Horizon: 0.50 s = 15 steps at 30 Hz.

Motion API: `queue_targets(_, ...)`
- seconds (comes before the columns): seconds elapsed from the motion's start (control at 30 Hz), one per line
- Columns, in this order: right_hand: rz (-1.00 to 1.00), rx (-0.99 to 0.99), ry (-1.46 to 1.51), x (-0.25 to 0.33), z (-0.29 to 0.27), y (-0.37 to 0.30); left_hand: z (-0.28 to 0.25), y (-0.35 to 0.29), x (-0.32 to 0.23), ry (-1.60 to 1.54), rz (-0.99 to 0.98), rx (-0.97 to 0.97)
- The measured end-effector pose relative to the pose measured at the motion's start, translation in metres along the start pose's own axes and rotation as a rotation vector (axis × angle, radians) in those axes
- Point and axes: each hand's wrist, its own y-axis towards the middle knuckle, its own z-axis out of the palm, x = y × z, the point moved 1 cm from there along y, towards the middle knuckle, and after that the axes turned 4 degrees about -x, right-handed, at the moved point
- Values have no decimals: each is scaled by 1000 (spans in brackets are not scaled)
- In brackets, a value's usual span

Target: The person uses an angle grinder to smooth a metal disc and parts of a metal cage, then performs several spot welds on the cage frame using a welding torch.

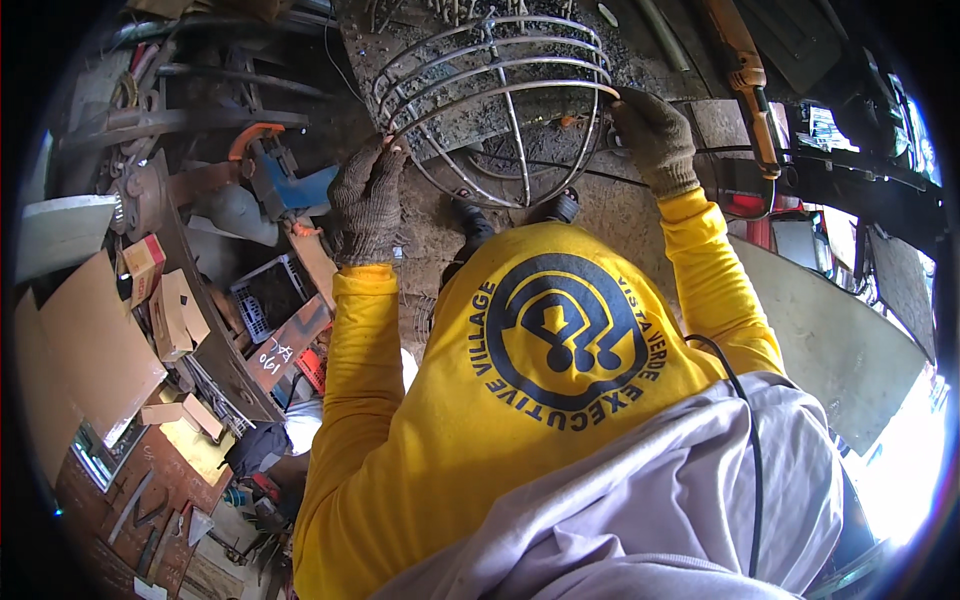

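A half-round wire basket frame (508,110) of welded metal rods hangs in front of my body, over the near edge of a dark, grit-covered worktable (430,40). My left hand (368,195), in a brown knit glove, pinches the frame's left corner. The right corner of the same rim is held by my gloved right hand (655,140), its fingers closed round the rod end. Curved hoops run across the frame, joined by upright rods. Whether its far side rests on the table I cannot tell.
An orange power tool (745,75) lies at the table's right. To the left stand a blue machine part with an orange handle (255,140), cardboard boxes (175,315) and a dark crate (270,300). A pale sheet panel (840,330) leans at the right.
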Motion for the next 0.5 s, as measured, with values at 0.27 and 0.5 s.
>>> queue_targets(0.27,-24,-14,-58,0,-1,1,-5,2,-17,14,-53,62)
queue_targets(0.5,-41,-28,-52,1,1,0,-15,0,-26,-325,-188,178)
